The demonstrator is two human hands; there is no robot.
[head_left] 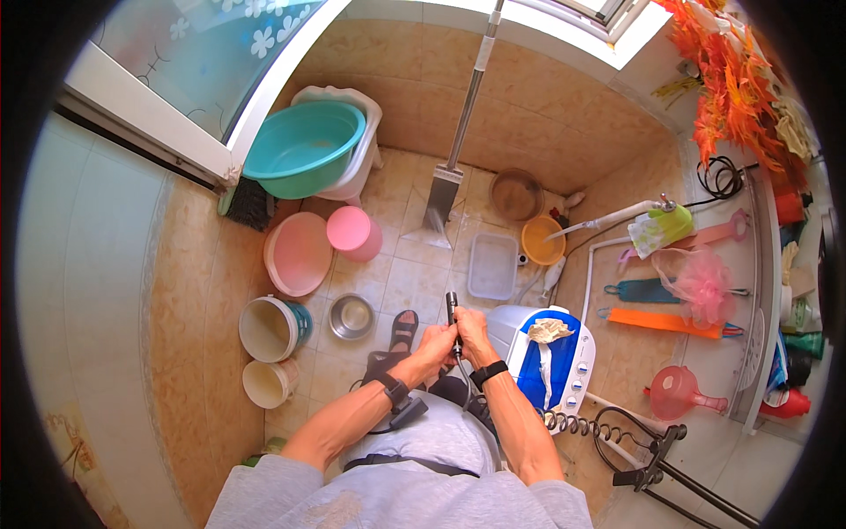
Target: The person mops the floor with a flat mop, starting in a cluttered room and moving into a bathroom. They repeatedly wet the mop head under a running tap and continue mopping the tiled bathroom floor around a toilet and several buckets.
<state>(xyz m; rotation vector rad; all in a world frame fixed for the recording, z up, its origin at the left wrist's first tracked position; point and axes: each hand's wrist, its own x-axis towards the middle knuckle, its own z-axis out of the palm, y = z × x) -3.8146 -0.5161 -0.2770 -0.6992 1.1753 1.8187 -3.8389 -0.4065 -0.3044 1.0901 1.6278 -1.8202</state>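
In front of my waist, both my hands are closed on a slim black cylinder (pixel 452 304), perhaps a spray nozzle, which points away from me. A thin grey hose (pixel 465 377) runs down from its near end. My left hand (pixel 434 350) grips it from the left, and my right hand (pixel 475 337) from the right. Their fingers partly hide it. Just right of my hands is a small white and blue washing machine (pixel 520 346), with a crumpled cream cloth (pixel 550 331) on its lid.
A long-handled floor squeegee (pixel 441 198) stands ahead. Leftward are a teal basin (pixel 304 145), a pink basin (pixel 300 254), a pink bucket (pixel 354 233), a steel bowl (pixel 352 316) and a white bucket (pixel 269 329). A grey tub (pixel 493 266) and orange basin (pixel 541 242) sit ahead-right. A coiled black hose (pixel 573 424) hangs at right.
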